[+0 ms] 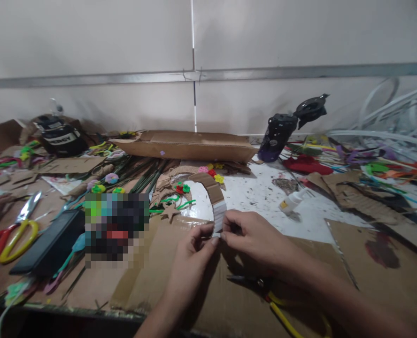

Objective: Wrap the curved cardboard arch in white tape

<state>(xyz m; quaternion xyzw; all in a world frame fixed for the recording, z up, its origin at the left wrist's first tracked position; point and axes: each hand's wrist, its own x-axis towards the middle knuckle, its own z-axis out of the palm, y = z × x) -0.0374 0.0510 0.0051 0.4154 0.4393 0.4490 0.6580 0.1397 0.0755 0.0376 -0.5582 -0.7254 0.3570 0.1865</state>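
Note:
Both my hands meet near the middle of the cluttered table. My left hand [193,253] pinches the near end of a curved strip of corrugated cardboard [213,192]. My right hand [254,237] pinches the same end from the other side, fingers closed on it. The strip arcs away from my fingers toward several small coloured flower shapes [212,172]. A flat sheet of brown cardboard [229,291] lies under my hands.
Yellow-handled scissors [16,234] and a dark phone [48,241] lie at left. A white glue bottle [293,201] lies right of centre, with a dark open-lidded bottle [279,134] and a long cardboard box [187,145] behind. Yellow-handled pliers [265,288] rest under my right forearm.

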